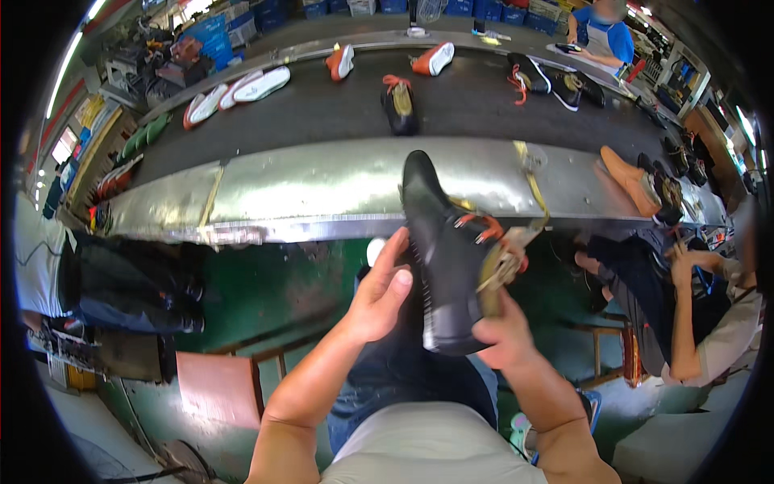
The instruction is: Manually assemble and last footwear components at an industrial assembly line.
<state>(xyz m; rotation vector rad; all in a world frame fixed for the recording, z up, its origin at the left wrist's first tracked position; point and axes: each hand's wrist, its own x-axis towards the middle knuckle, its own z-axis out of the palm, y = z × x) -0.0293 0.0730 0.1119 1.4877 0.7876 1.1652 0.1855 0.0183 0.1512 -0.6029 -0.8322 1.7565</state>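
At the metal ledge (322,181): one black shoe (439,266), heel gripped by the curled right hand (506,335); left hand (375,298), fingers extended, stood beside the sole; rear blue crates (461,7), contents were indistinct

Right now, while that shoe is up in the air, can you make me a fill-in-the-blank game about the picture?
1. The right hand holds a mostly ____ shoe by its heel end.
2. Its toe points ____ from the person's pale shirt.
3. The floor is coloured ____.
4. The co-worker at the upper right wears a ____ shirt under an apron.

Missing words: black; away; green; blue.
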